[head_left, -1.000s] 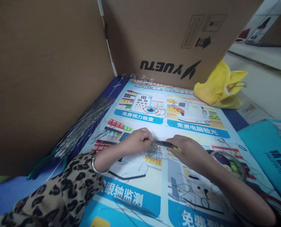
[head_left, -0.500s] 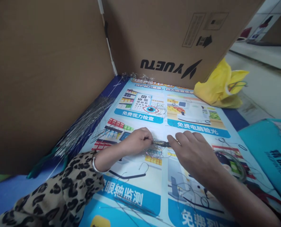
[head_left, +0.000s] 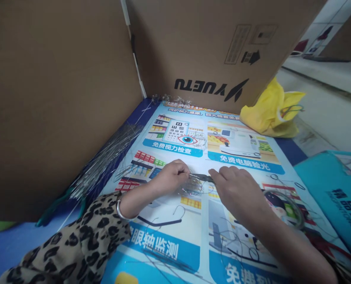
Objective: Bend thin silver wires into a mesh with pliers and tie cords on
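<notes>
My left hand [head_left: 172, 177] rests on a printed poster [head_left: 193, 240], fingers pinched on a thin wire beside a small tangle of wire [head_left: 193, 187]. My right hand [head_left: 237, 188] is closed round dark pliers [head_left: 204, 178] whose tip meets the left fingers. A leopard-print sleeve and a silver bangle [head_left: 120, 209] are on my left arm.
A bundle of straight steel wires [head_left: 104, 157] lies along the left cardboard wall [head_left: 60, 98]. A YUETU carton [head_left: 217, 51] stands behind. A yellow bag [head_left: 267, 110] sits at back right, a teal bag [head_left: 335, 197] at right. Bent wires [head_left: 160, 221] are scattered on the poster.
My right hand turned over the pliers, its fingers lifting and spreading along the handle, then closing; the yellow grip is now hidden. The left hand barely moved.
</notes>
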{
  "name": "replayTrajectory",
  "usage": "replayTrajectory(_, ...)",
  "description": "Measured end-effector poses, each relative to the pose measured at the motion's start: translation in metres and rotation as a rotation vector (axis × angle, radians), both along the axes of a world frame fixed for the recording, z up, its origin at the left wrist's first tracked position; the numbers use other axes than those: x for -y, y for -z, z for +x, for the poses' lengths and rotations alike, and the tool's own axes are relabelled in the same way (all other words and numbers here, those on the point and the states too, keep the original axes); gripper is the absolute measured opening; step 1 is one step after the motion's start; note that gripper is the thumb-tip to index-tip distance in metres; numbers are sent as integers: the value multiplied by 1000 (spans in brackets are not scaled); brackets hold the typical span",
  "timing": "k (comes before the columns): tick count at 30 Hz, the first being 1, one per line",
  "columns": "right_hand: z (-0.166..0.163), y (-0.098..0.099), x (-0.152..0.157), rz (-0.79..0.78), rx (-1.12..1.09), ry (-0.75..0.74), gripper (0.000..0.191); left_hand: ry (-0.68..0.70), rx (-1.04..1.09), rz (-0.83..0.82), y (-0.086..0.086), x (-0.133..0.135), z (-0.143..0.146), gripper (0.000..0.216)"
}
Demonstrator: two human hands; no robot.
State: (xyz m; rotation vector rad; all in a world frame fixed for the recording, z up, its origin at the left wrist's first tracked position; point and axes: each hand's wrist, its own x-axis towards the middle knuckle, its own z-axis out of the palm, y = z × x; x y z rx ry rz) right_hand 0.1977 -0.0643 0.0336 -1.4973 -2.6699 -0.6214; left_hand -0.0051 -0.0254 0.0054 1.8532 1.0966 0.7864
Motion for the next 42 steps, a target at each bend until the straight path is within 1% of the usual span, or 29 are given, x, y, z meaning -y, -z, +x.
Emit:
replayTrajectory(3, 2, 0, -8, -170, -130, 54, 24, 6, 20, 30, 0, -3, -1, 12)
replayTrajectory(6, 6, -6, -20, -359, -264, 116, 23, 35, 5, 87, -4, -10, 0, 14)
replayTrajectory(9, 13, -14, -35, -475, -367, 109, 25, 59, -11, 146, -6, -21, 5, 17)
replayTrajectory(12, 19, -18, -50, -581, -447, 92, 25, 63, -25, 178, -5, -31, 9, 16)
replayTrajectory(15, 21, -16, -58, -689, -533, 62, 26, 51, -17, 163, 0, -36, 10, 15)
replayTrajectory(19, 21, -6, -60, -881, -635, 59, 28, 53, -1, 100, 4, -36, 6, 15)
replayTrajectory(21, 21, -2, -59, -912, -653, 61, 28, 71, 0, 88, 5, -35, 4, 15)
replayTrajectory(24, 20, 1, -57, -847, -636, 61, 26, 83, 5, 97, 5, -34, 2, 14)
replayTrajectory(28, 17, 2, -55, -675, -541, 40, 26, 61, 3, 89, 4, -33, 2, 14)
replayTrajectory(32, 17, 3, -53, -522, -440, 41, 27, 46, 19, 42, 3, -32, 2, 14)
replayTrajectory(35, 21, -1, -53, -424, -378, 53, 30, 13, 41, -17, 3, -31, 2, 13)
replayTrajectory(37, 26, -6, -52, -345, -350, 95, 31, -27, 38, -25, 3, -32, 3, 12)
replayTrajectory(40, 29, -15, -49, -213, -357, 136, 32, -78, -22, 75, 1, -31, 4, 14)
replayTrajectory(42, 27, -20, -45, -153, -338, 87, 31, -100, -72, 167, -1, -30, 6, 17)
